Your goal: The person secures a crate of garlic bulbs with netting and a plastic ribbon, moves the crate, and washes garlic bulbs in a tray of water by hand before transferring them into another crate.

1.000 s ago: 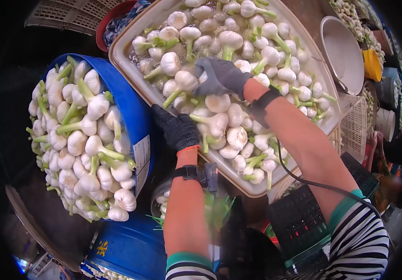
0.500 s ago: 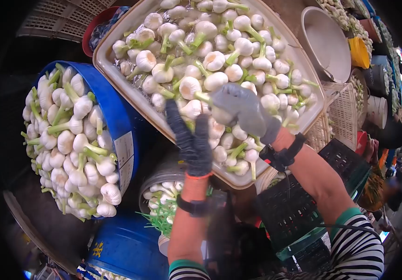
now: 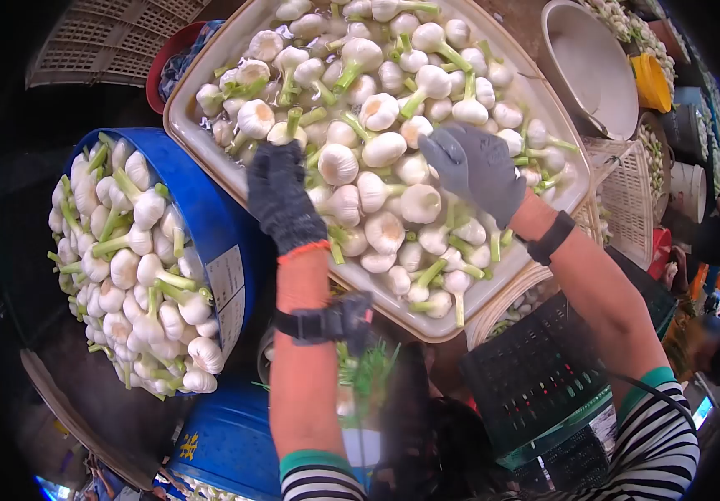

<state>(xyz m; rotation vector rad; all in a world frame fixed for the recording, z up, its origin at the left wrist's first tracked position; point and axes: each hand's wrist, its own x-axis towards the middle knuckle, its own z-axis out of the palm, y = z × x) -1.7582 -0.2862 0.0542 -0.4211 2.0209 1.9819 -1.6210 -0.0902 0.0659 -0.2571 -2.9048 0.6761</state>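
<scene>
My left hand (image 3: 285, 196), in a black knitted glove, is closed at the left edge of a pale, wet tray (image 3: 218, 179) of garlic. Its curled fingers hide what they hold. Just above its fingertips, a garlic bulb (image 3: 283, 134) has its cut green stem up. My right hand (image 3: 477, 171), in a grey glove, hovers over the bulbs right of the middle, fingers loosely bent and partly apart, with no bulb visible in it. Below and left of it a bare white bulb (image 3: 419, 204) lies among several others.
A blue tub (image 3: 235, 225) heaped with garlic is at the left. Below stands a blue barrel (image 3: 235, 434). A black crate (image 3: 535, 367) is at the lower right, with a white basin (image 3: 590, 75) and woven basket (image 3: 623, 196) beyond the tray.
My left hand has moved up-left from open fingers to a closed grip. My right hand has moved up and right, away from the bulb it held, and its fingers have loosened.
</scene>
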